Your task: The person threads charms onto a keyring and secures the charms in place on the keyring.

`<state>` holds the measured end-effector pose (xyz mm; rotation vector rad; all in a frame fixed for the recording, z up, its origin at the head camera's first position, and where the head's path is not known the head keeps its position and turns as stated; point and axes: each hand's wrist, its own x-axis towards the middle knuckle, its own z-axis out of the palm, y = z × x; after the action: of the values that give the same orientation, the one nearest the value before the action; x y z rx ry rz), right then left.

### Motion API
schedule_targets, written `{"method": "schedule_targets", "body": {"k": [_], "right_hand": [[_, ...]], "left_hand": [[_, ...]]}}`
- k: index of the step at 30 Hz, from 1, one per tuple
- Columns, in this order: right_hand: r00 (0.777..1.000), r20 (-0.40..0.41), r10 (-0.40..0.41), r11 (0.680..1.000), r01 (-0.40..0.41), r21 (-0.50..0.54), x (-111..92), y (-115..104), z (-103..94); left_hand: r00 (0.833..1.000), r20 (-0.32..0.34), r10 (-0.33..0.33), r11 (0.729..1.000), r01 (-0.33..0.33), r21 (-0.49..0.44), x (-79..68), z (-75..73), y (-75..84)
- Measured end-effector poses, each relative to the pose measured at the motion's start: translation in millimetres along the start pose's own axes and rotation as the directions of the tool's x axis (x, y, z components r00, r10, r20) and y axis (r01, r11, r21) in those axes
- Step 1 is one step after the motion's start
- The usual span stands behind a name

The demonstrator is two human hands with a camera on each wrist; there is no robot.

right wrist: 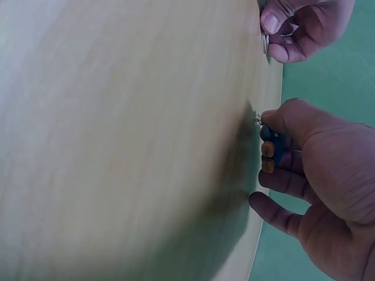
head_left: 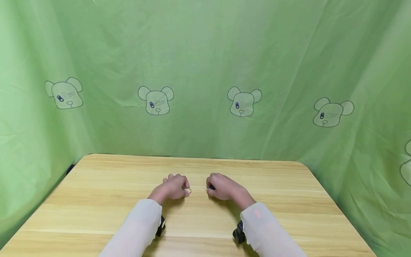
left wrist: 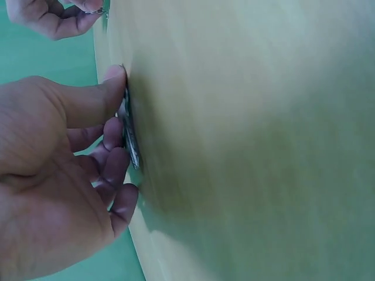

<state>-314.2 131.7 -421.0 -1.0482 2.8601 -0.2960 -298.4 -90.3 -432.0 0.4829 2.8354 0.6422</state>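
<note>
Both hands rest side by side on the wooden table [head_left: 96, 200], near its middle. My left hand [head_left: 184, 189] pinches a small flat metal ring [head_left: 188, 191] between thumb and fingers, holding it against the tabletop; the left wrist view shows the ring [left wrist: 129, 133] edge-on under that hand [left wrist: 117, 111]. My right hand [head_left: 210, 188] grips a small dark blue object [head_left: 211, 187]. In the right wrist view this blue object [right wrist: 271, 150] has orange spots and a tiny metal tip, and the right hand [right wrist: 266, 140] curls round it. A short gap separates the hands.
A green cloth with cartoon bear faces [head_left: 244, 101] hangs behind and beside the table. The table's far edge [head_left: 192, 157] lies just past the hands. A wrist camera [head_left: 239, 233] is strapped under each pale sleeve.
</note>
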Motion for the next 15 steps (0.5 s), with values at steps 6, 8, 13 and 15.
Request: {"method": "schedule_targets", "body": {"k": [6,8,13,15], "right_hand": [[1.000,-0.005,-0.018,1.000,0.018,-0.001,-0.6,2.7,-0.6],[1.000,-0.010,-0.025,1.000,0.025,-0.007,-0.4,3.7,-0.4],[0.999,-0.024,-0.039,0.999,0.039,-0.002,-1.4,3.4,-2.0],[0.998,-0.035,-0.045,0.999,0.045,0.011,-2.1,2.2,-3.5]], "left_hand": [[1.000,0.022,-0.017,0.999,0.016,0.036,0.2,-2.8,4.8],[1.000,0.020,-0.024,0.999,0.024,0.039,0.1,-3.6,5.5],[0.999,0.018,-0.039,0.999,0.039,0.028,0.0,-4.6,4.7],[0.999,0.019,-0.041,0.999,0.041,0.010,0.5,-5.1,4.5]]}}
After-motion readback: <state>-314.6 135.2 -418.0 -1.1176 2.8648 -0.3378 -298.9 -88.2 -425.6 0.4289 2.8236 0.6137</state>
